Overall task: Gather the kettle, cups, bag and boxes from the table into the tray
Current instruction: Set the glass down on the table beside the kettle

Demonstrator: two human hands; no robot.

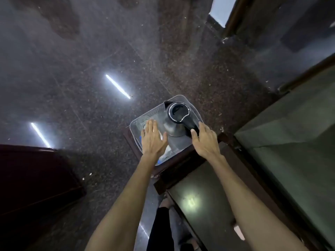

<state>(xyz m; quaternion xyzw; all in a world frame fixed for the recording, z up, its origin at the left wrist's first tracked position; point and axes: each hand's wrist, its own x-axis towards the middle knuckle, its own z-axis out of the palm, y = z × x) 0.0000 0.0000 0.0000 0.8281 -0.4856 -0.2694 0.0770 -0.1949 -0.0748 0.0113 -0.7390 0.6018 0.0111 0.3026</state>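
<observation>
A clear plastic tray (194,108) rests on the corner of a small dark wooden table (174,165). Inside it stands a steel kettle (178,113) with a black lid and black handle. My right hand (204,140) lies at the tray's right edge, its fingers curled on the kettle's handle. My left hand (153,138) hovers flat, fingers apart, over the tray's left part, covering white and blue items (167,153) that I cannot identify. A round cup-like rim (144,126) peeks out past my left fingertips.
A glass-topped table (217,205) with a dark wood frame stretches along the right. A dark red piece of furniture (36,178) stands at the left. Polished speckled stone floor (90,69) reflects ceiling lights. My leg (159,230) shows below.
</observation>
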